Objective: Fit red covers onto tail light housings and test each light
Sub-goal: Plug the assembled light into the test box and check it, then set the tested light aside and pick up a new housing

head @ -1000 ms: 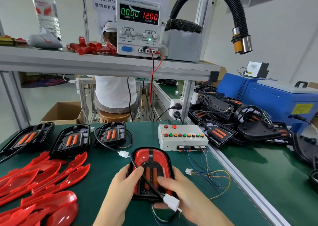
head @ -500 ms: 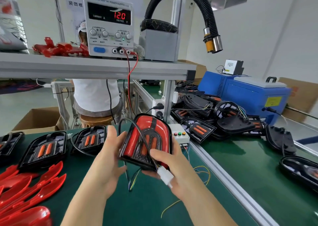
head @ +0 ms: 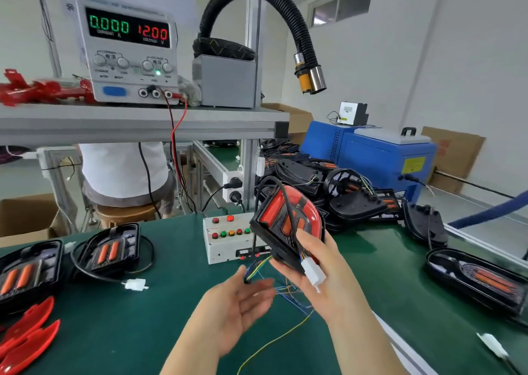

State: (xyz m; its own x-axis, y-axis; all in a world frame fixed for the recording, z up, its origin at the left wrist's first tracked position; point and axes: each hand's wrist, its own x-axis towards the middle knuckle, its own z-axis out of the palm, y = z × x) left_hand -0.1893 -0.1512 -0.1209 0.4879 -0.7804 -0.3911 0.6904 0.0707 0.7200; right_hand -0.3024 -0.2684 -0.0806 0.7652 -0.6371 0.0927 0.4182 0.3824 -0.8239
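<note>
Catching a black ribbed hose (head: 271, 1) up top, arched over a grey box (head: 227, 84) on the shelf (head: 128, 124). Off right, picking out a blue machine (head: 371, 158), small white unit (head: 353, 113) on its lid. Behind the bench (head: 143, 317), spotting a white-shirted person (head: 120, 168) on a wooden stool (head: 125, 213), cardboard box (head: 25, 217) near.

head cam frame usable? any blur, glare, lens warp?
Head view: mostly sharp, but the open left hand is motion-smeared and the red plastic parts on the shelf are soft. Head view: faint sheen on the glossy red cover of the black tail light housing gripped by the right hand. Head view: wide-angle warp bends the grey shelf; the white power supply display reads cleanly.
</note>
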